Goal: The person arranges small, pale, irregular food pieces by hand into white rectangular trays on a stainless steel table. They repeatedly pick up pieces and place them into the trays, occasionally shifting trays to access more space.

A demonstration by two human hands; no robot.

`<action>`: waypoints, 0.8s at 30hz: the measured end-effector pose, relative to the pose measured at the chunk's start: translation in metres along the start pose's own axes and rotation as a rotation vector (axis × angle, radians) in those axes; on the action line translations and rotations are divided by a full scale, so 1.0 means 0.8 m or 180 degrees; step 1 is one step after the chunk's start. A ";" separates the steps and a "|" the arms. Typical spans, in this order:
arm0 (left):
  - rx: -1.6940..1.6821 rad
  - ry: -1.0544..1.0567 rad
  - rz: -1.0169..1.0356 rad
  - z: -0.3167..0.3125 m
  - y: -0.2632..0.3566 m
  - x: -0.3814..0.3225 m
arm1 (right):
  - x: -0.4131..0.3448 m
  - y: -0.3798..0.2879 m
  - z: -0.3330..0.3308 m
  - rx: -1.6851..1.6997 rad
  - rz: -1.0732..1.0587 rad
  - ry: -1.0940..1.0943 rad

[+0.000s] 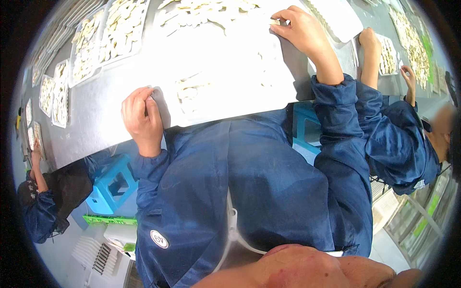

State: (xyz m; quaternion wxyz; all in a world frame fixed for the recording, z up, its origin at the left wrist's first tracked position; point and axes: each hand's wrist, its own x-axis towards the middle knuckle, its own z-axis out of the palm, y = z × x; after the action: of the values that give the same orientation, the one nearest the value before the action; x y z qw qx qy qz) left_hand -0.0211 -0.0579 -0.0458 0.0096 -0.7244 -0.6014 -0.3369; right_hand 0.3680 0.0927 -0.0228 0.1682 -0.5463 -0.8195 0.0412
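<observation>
My left hand [142, 117] rests at the left edge of a bright white board [230, 86], thumb and index finger pinched around something too small to name. At the board's upper right, my right hand [300, 30] pinches a small pale slice [274, 22] between thumb and index finger. A heap of pale, flat slices [212, 9] lies along the board's far side. A smaller group of slices [189, 90] sits near its lower left. Strong glare washes out much of the board.
Clear trays of slices [120, 30] stand at the left on the metal table [93, 115]. A white tray [342, 18] lies to the right. Co-workers' hands [370, 39] work at both sides, one beside a small filled tray [388, 55]. A blue plastic stool [111, 183] stands below the table.
</observation>
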 end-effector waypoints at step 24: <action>-0.0011 0.0004 -0.0014 0.001 0.002 0.002 | -0.087 -0.062 -0.047 0.1776 0.1037 -0.1051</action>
State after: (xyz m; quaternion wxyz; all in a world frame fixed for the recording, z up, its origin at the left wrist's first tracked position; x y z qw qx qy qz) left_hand -0.0195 -0.0566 -0.0451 0.0079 -0.7229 -0.6024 -0.3384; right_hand 0.3604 0.0048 0.0091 0.1674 -0.5888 -0.6950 0.3773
